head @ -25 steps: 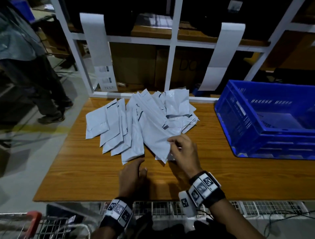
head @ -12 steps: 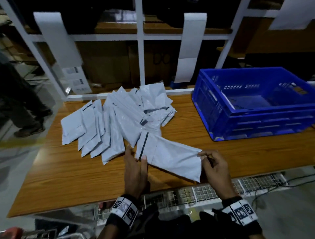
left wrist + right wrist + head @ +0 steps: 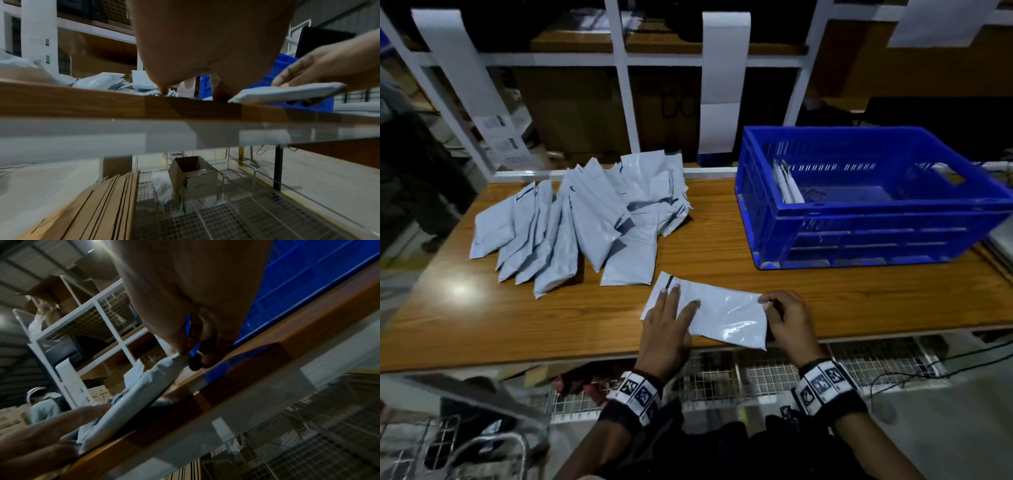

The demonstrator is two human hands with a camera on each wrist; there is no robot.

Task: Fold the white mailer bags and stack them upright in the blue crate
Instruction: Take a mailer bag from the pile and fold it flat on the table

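Your left hand lies flat w/ straight fingers pinning the mailer bag to the table so your right hand, pinching its end, can fold.

One blue crate stands on the tabletop at the right. One white mailer bag lies apart at the near edge, under two hands: the left hand and the right hand. The fanned pile of mailer bags at the far left shows roughly ten (overlap hides an exact count). A few folded bags stand inside the crate; their number cannot be told.
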